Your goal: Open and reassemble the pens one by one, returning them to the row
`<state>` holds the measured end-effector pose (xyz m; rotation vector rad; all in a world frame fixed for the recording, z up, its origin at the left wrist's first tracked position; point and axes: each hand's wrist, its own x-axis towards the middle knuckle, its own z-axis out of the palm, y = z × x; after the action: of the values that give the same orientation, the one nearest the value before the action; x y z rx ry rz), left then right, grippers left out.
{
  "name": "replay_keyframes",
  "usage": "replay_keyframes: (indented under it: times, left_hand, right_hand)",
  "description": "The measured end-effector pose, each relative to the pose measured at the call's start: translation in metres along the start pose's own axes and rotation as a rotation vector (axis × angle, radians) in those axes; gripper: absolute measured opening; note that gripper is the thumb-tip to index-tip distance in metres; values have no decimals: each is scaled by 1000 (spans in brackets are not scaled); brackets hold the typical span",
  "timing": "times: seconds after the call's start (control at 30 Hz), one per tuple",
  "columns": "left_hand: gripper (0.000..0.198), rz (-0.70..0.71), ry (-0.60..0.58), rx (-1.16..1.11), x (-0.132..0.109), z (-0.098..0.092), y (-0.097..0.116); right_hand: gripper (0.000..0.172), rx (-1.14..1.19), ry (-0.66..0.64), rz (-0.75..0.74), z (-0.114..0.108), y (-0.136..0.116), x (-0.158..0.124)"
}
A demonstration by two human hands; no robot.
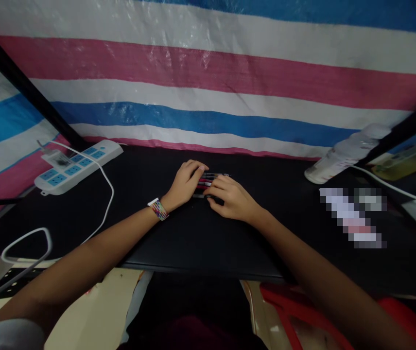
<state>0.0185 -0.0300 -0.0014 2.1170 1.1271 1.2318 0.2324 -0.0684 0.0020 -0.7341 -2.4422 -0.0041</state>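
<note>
Several pens [204,184] lie side by side in a small row on the black table, with dark, red and light parts showing. At their left end is my left hand [185,183], closed on them with bent fingers; a multicoloured woven band [158,209] circles that wrist. My right hand [235,198] closes on the right end, its fingers curled and its thumb near the closest dark pen. Both hands cover the pens' ends, so only the middle stretch shows.
On the left, a white power strip [111,149] with blue sockets holds a plugged-in charger [57,159], whose white cable [109,180] loops over the table [200,243]. A bottle [339,158] stands at the right back. Striped sheeting [208,73] hangs behind. A red chair [284,301] is below.
</note>
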Motion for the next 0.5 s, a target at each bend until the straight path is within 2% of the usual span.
replay_keyframes:
  times: [0.07, 0.23, 0.33, 0.4, 0.5]
  left_hand:
    - [32, 50, -19, 2, -1, -1, 1]
    - [23, 144, -34, 20, -1, -2, 3]
    - [14, 183, -11, 37, 1, -2, 3]
    - [10, 196, 6, 45, 2, -4, 3]
    - [8, 188, 29, 45, 3, -6, 0]
  right_hand:
    - [21, 34, 66, 54, -1, 3, 0]
    - [23, 117, 325, 177, -3, 15, -4]
    - [24, 135, 383, 250, -4, 22, -5]
    - [21, 182, 403, 347, -5, 26, -4]
    - [16, 395, 453, 570, -6, 33, -3]
